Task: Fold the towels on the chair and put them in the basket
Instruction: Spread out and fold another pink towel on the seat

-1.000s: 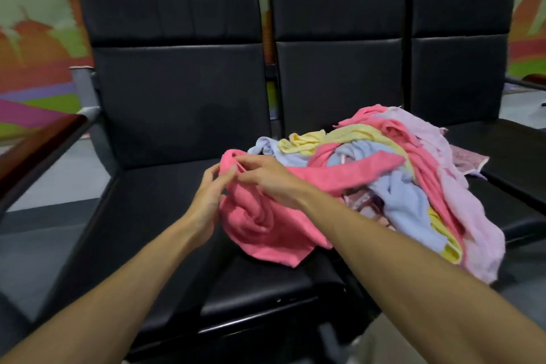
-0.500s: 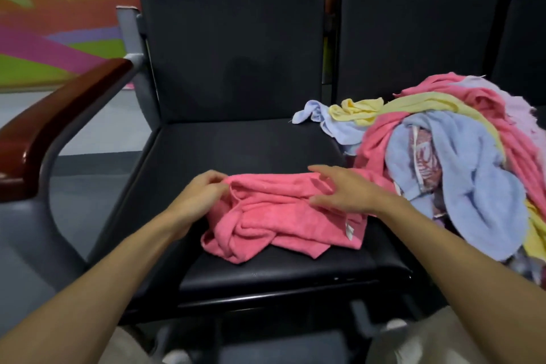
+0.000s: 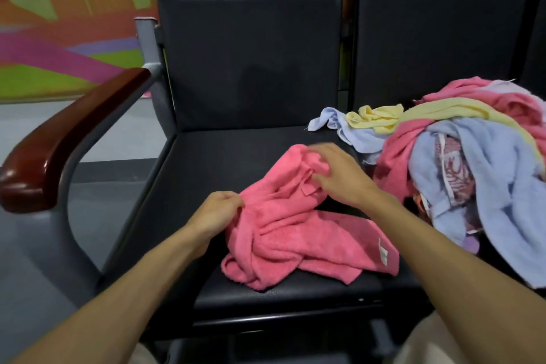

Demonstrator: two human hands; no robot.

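1. The left grip (image 3: 217, 210) is closed tight. Its curled fingers pinch the left edge of the pink towel (image 3: 295, 233).
2. The right grip (image 3: 339, 174) sits farther out and to the right of the left grip. Its fingers are bent round a raised fold of the same towel. Motion blur hides exactly how the fingertips lie.
3. The pink towel is crumpled and unfolded on the black chair seat (image 3: 221, 162). It stretches from one grip to the other, with most of it lying nearer the person than the right grip. A white label (image 3: 383, 251) shows at its near right corner, just beside the right forearm.
4. Just to the right of the right grip rises the pile of towels (image 3: 478, 162), a loose heap of pink, pale blue, yellow and one patterned cloth that runs out of the frame.
5. Beyond the right grip, a blue towel (image 3: 331, 120) and a yellow towel (image 3: 375, 115) trail out from that pile.
6. Well to the left of the left grip stands the chair's dark wooden armrest (image 3: 68, 133), and past it is a painted wall (image 3: 59, 32) in orange, green and purple.
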